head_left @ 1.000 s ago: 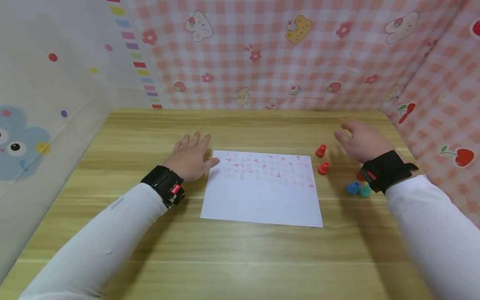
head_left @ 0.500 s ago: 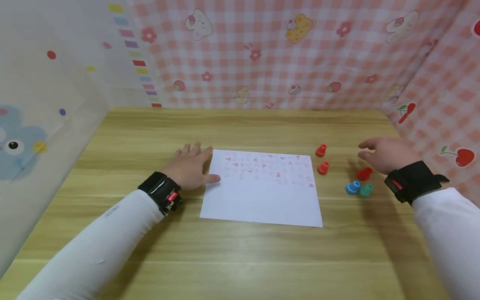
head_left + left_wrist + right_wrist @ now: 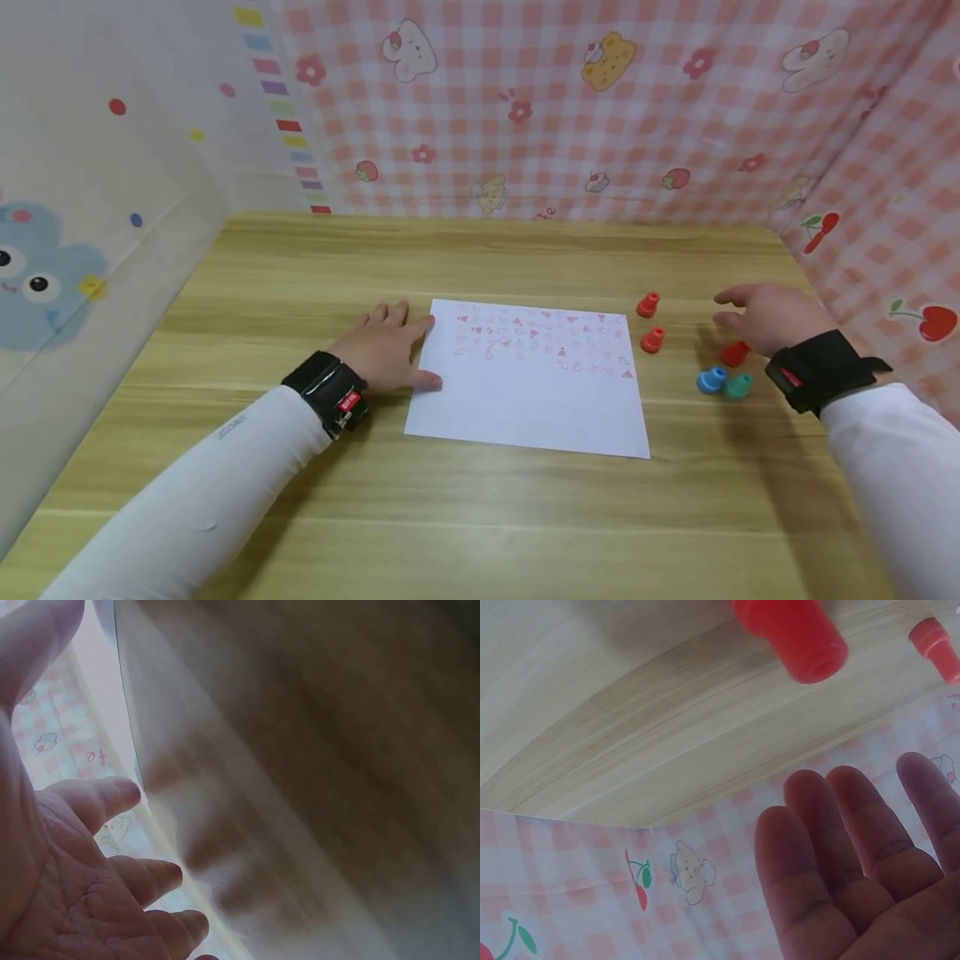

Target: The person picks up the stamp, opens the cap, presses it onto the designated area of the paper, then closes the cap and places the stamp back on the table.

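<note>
My left hand (image 3: 382, 358) lies with fingers spread at the left edge of a white sheet of paper (image 3: 525, 408), its thumb over the edge. Rows of small red printed marks cover the sheet's upper half. On the right, my right hand (image 3: 776, 317) hovers beside and partly over a red stamp (image 3: 736, 353), holding nothing. In the right wrist view its fingers (image 3: 851, 825) extend loosely, with a large red stamp (image 3: 799, 637) above them, apart from the fingertips. A blue stamp (image 3: 711, 381) and a green stamp (image 3: 738, 386) stand just nearer to me.
Two more red stamps, a far one (image 3: 648, 305) and a nearer one (image 3: 653, 340), stand right of the paper. The wooden table (image 3: 480, 517) meets a pink checked cloth wall (image 3: 450, 108) at the back and right. A pale cloth wall (image 3: 172, 175) borders the left.
My right hand has moved right and nearer to me, uncovering the red stamp that was mostly under the wrist. The left hand has slid slightly nearer along the paper's edge.
</note>
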Available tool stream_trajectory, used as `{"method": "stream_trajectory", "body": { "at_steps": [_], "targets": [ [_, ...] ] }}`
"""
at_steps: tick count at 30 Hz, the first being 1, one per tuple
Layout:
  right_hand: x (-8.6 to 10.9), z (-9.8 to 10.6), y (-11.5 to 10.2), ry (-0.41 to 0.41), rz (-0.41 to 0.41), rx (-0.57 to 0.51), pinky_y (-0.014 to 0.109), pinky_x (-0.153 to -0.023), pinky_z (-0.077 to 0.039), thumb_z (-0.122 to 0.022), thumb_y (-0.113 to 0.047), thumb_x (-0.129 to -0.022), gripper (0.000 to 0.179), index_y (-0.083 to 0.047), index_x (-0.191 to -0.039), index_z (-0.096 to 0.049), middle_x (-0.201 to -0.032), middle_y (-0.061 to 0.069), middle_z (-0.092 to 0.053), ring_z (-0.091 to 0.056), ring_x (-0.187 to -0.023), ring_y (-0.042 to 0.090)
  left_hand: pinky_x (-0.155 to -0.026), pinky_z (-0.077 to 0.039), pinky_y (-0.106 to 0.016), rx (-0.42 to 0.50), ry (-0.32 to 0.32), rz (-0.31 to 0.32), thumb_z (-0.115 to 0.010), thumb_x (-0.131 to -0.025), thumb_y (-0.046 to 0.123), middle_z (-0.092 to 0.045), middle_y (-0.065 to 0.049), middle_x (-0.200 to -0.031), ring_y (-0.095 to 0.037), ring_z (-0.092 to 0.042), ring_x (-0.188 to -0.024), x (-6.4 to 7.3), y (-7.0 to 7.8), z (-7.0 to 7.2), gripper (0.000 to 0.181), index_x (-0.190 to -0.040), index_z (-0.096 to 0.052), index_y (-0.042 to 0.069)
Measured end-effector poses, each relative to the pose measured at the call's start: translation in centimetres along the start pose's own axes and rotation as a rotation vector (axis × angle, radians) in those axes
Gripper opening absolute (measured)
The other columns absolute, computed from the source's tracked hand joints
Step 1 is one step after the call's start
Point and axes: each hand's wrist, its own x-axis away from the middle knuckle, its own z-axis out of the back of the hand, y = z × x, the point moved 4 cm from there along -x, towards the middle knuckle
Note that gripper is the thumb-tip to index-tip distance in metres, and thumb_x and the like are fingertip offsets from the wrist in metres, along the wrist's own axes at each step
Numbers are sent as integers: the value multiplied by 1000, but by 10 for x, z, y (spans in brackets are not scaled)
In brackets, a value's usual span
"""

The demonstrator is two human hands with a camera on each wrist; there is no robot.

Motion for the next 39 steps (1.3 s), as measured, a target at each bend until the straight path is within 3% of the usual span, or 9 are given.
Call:
{"method": "stream_trajectory", "body": {
  "at_steps": [7, 14, 19, 25, 31, 34, 39],
  "targets": [
    [-4, -5, -23, 16, 43, -29, 67, -100, -50, -60, -26, -107, 44, -1, -142, -61, -140, 35, -60, -62, -119, 51, -129, -13, -69, -17, 3, 15, -71, -85, 74, -17, -29, -173, -56, -14, -158, 0, 3, 1, 105, -166, -34, 19],
    [-16, -21, -55, 2, 128, -42, 59, -94, -54, -72, -25, -99, 39, -2, -131, -71, -122, 27, -72, -67, -108, 40, -128, -16, -69, -27, 20, 25, -72, -84, 76, -20, -27, -173, -55, -16, -158, 0, 7, 1, 106, -165, -36, 18],
    [-24, -32, -67, -7, 167, 17, 53, -88, -54, -78, -21, -94, 30, -4, -119, -77, -104, 17, -75, -64, -91, 33, -129, -14, -68, -1, 11, 23, -72, -85, 74, -18, -26, -174, -53, -14, -160, 0, 12, 2, 105, -165, -35, 17],
    [-28, -36, -74, 34, 210, 78, 52, -88, -55, -75, -16, -95, 22, -3, -113, -77, -101, 17, -75, -62, -85, 31, -130, -13, -65, 74, 37, 31, -69, -90, 70, -20, -24, -174, -51, -17, -160, 3, 17, 10, 100, -165, -34, 15],
    [-19, -21, -107, 102, 169, -75, 38, -71, -50, -71, -19, -100, 26, -3, -121, -73, -99, 14, -74, -60, -82, 28, -124, -36, -57, 211, 172, -23, -71, -97, 55, -48, -17, -162, -36, -45, -151, 6, 28, 26, 80, -158, -47, 11],
    [-14, -17, -135, 109, 154, -178, 35, -72, -48, -69, -23, -103, 28, -7, -126, -72, -103, 12, -75, -61, -86, 27, -115, -49, -53, 342, 206, -60, -73, -98, 48, -61, -11, -152, -30, -59, -140, 8, 37, 32, 69, -154, -52, 13],
    [-10, -22, -179, 113, 176, -438, 33, -76, -48, -70, -24, -102, 24, -12, -123, -73, -106, 12, -76, -61, -90, 25, -107, -56, -47, 543, 244, -138, -73, -100, 42, -67, -7, -143, -24, -66, -130, 8, 51, 34, 60, -149, -58, 13]
  ]
}}
